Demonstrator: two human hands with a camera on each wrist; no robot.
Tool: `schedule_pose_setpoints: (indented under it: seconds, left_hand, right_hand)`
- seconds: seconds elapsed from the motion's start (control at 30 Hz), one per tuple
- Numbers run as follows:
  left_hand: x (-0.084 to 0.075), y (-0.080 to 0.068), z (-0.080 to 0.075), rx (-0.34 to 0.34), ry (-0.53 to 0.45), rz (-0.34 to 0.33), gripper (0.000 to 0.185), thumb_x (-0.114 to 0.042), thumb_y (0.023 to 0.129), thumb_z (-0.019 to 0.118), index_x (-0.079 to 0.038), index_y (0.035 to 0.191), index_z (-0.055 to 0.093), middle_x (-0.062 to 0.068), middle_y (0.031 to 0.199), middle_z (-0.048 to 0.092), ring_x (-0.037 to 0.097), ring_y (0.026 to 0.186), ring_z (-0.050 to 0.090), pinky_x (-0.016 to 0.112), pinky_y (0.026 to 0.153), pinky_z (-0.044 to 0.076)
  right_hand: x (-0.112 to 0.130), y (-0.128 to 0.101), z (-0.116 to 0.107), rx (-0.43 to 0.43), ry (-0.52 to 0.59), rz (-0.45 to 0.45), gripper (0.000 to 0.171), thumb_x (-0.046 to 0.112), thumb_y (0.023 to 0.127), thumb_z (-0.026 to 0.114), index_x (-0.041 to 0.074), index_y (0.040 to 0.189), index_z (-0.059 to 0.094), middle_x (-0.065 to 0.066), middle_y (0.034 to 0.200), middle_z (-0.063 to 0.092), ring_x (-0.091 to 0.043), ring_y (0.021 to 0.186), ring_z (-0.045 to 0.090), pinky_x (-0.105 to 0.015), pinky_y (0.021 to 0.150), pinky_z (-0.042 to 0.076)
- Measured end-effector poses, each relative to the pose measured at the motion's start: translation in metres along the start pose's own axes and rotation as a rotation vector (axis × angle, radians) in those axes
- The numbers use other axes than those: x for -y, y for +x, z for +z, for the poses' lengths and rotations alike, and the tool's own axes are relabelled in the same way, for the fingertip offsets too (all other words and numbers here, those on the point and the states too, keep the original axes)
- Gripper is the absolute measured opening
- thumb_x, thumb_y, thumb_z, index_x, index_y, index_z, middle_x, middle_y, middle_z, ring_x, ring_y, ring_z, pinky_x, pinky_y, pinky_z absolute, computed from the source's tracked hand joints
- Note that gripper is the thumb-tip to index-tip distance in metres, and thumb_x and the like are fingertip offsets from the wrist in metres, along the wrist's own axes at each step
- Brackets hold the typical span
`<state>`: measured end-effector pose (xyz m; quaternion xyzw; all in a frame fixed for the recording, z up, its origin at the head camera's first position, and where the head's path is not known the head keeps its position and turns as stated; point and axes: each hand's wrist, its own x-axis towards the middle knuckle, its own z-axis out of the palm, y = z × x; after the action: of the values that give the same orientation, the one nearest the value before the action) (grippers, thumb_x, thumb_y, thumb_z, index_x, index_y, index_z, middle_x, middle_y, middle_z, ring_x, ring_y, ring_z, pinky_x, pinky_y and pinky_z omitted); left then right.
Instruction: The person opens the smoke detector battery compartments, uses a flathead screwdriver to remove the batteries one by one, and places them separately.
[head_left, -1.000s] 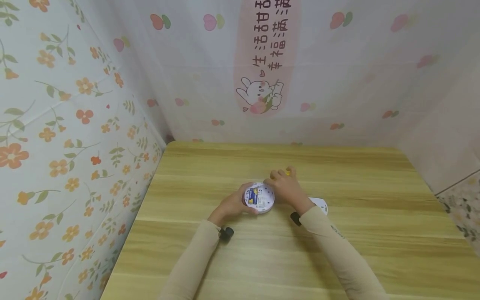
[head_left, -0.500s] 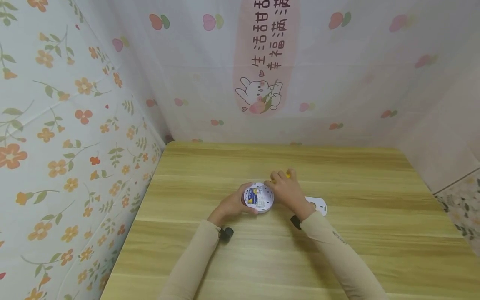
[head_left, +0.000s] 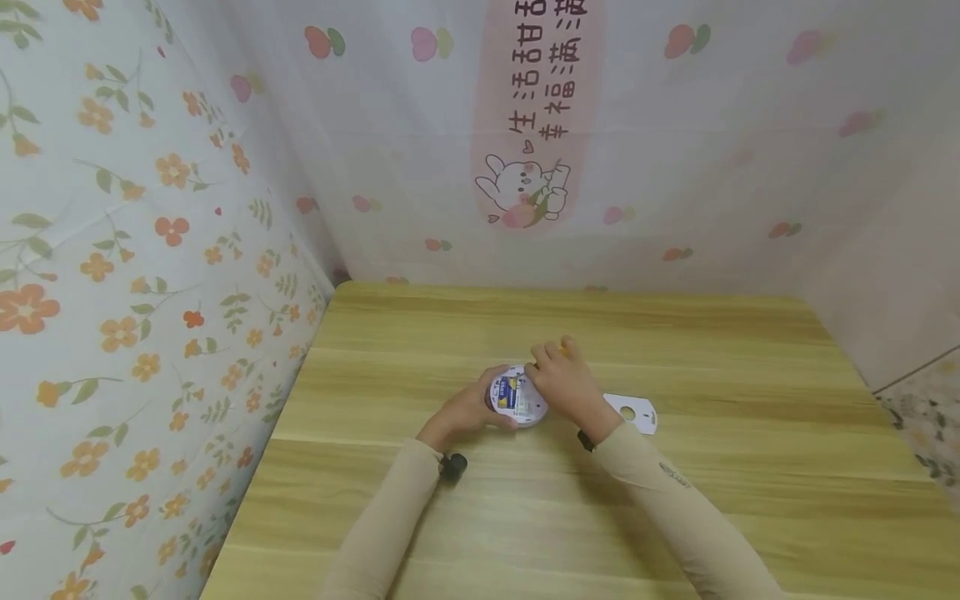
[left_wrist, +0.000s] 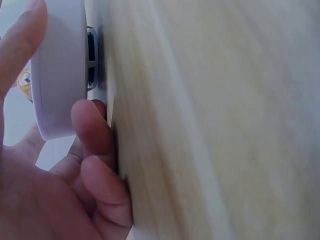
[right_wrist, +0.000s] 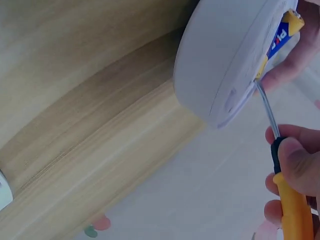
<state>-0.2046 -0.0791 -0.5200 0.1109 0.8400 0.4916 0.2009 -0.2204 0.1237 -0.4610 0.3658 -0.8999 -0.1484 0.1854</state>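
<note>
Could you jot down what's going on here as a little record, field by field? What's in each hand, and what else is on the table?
Left hand: grips the side of a round white device
Device: flat disc on the wooden table, with a blue and yellow battery in its top face
Right hand: holds a yellow-handled screwdriver
Screwdriver tip: at the device's top face beside the battery
Nearby: small white cover plate lying flat on the table by the right wrist
Backdrop: floral and rabbit-print sheets

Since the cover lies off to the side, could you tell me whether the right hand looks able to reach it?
Probably yes: the cover lies bare on the table beside the right hand. But that hand grips a screwdriver, so it would have to free itself first.
</note>
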Motion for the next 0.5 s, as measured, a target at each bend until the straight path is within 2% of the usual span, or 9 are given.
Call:
schedule_pose_setpoints:
  seconds: [0.23, 0.5]
  left_hand:
    - [0.003, 0.001, 0.0, 0.009, 0.04, -0.001, 0.106, -0.031, 0.07, 0.086, -0.027, 0.153, 0.021, 0.013, 0.149, 0.044, 0.033, 0.131, 0.047, 0.053, 0.109, 0.035]
    - [0.002, 0.0, -0.001, 0.007, 0.017, -0.017, 0.106, -0.034, 0.069, 0.086, -0.032, 0.153, 0.021, 0.011, 0.149, 0.044, 0.033, 0.13, 0.047, 0.054, 0.108, 0.035]
  right_hand:
    - [-0.012, 0.004, 0.007, 0.126, 0.189, 0.076, 0.027, 0.015, 0.078, 0.077, 0.022, 0.104, 0.072, -0.005, 0.1, 0.062, -0.025, 0.092, 0.056, -0.052, 0.092, 0.034]
    - [-0.022, 0.003, 0.018, 0.085, 0.319, 0.114, 0.026, 0.011, 0.082, 0.072, 0.025, 0.104, 0.072, -0.002, 0.095, 0.061, -0.024, 0.089, 0.056, -0.05, 0.09, 0.033]
